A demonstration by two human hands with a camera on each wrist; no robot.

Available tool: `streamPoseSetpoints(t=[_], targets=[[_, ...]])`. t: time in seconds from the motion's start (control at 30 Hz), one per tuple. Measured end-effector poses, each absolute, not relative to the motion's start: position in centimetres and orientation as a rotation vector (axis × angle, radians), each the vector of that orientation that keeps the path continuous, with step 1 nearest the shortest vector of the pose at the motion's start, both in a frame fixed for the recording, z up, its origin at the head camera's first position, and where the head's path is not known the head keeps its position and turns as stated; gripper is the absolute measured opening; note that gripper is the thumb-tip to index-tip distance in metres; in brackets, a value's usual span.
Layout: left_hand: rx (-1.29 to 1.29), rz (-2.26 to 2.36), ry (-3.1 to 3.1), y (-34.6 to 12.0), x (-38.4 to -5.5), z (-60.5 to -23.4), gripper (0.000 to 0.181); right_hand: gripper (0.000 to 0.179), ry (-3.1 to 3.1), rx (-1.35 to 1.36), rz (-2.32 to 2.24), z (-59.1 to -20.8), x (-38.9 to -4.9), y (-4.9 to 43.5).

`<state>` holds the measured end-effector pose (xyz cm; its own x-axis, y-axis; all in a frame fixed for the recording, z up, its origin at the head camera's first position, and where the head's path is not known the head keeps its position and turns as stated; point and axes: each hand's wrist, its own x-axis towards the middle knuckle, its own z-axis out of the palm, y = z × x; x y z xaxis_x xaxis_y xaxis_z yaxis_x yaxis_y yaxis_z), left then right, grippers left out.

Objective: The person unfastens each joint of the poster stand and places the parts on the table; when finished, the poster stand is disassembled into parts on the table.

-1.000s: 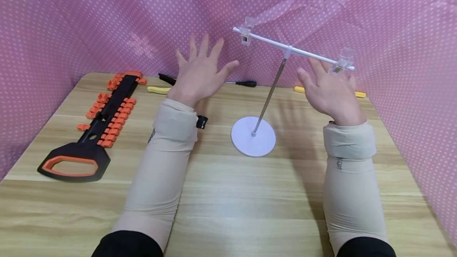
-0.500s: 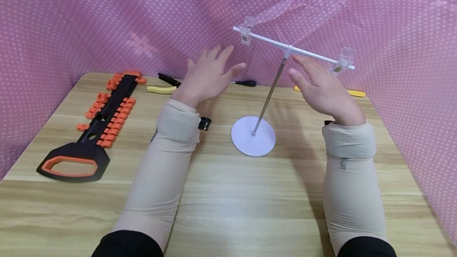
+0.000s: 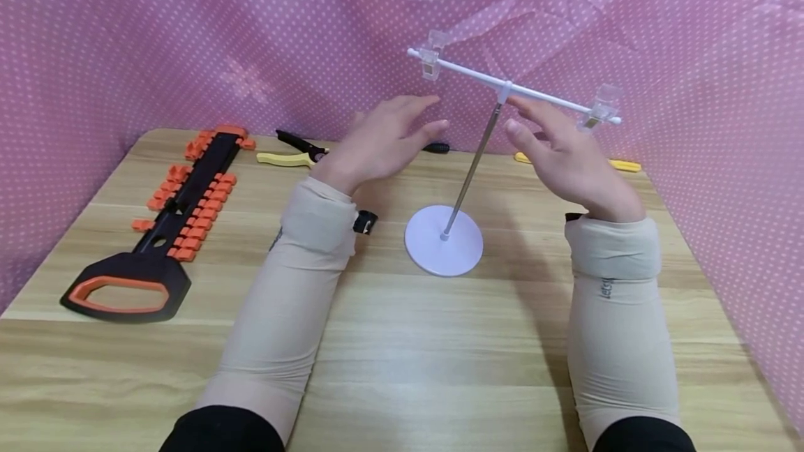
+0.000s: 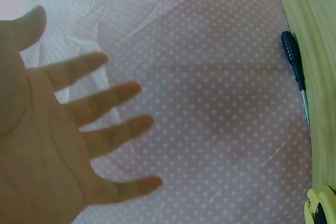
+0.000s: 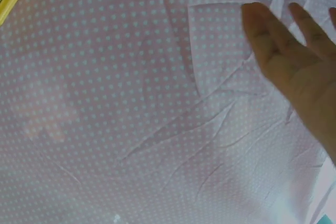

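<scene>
A display stand has a white round base (image 3: 440, 250), a thin metal pole (image 3: 475, 167) and a slanting white crossbar (image 3: 546, 95). One clear clip (image 3: 430, 63) sits at the bar's left end, another clear clip (image 3: 601, 109) at its right. My left hand (image 3: 380, 141) hovers left of the pole, apart from it, holding nothing; the left wrist view shows its fingers (image 4: 113, 100) spread and nearly straight. Right of the pole is my right hand (image 3: 568, 155), its fingertips near the pole's top under the bar. Whether they touch it I cannot tell. Nothing shows in its grasp.
A black rack with orange clips (image 3: 204, 183) lies on the wooden table (image 3: 402, 361) at left. Along the back edge lie yellow-and-black handled cutters (image 3: 285, 160), a screwdriver (image 4: 294, 61) and a yellow-handled item (image 3: 624, 165). Pink dotted cloth (image 3: 301, 33) hangs around the table.
My left hand has moved right and turned, its spread fingers swinging toward the pole. My right hand has turned inward, bringing its fingers left to the pole's top. The stand stays nearly in place.
</scene>
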<state>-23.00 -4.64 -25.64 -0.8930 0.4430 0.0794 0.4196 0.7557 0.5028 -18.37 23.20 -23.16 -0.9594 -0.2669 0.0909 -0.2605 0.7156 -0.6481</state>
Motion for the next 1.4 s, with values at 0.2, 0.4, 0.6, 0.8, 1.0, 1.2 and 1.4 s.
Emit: streamPoseSetpoints(t=[0.2, 0.4, 0.6, 0.8, 1.0, 1.2, 1.4], targets=[[0.859, 0.913, 2.827, -3.8, -23.0, -25.8, 0.068, 0.055, 2.843, -0.604, -1.253, -23.4, -18.2, 22.8], [0.936, 0.975, 2.733, -3.3, -22.7, -25.9, 0.067, 0.051, 2.817, -0.721, -1.249, -23.5, -18.2, 23.0], [0.972, 1.058, 2.62, -3.2, -22.5, -26.0, 0.067, 0.05, 2.792, -0.778, -1.249, -23.5, -18.1, 22.9], [1.009, 1.145, 2.53, -3.1, -22.2, -25.9, 0.063, 0.05, 2.769, -0.765, -1.244, -23.2, -17.8, 22.9], [1.005, 1.166, 2.464, -3.1, -21.9, -25.6, 0.06, 0.051, 2.754, -0.824, -1.242, -23.2, -17.6, 22.8], [1.022, 1.15, 2.404, -3.3, -21.7, -25.5, 0.06, 0.052, 2.748, -0.832, -1.242, -23.1, -17.5, 22.7], [1.061, 1.174, 2.331, -3.4, -21.7, -25.4, 0.058, 0.05, 2.697, -0.804, -1.284, -22.9, -17.4, 22.6]])
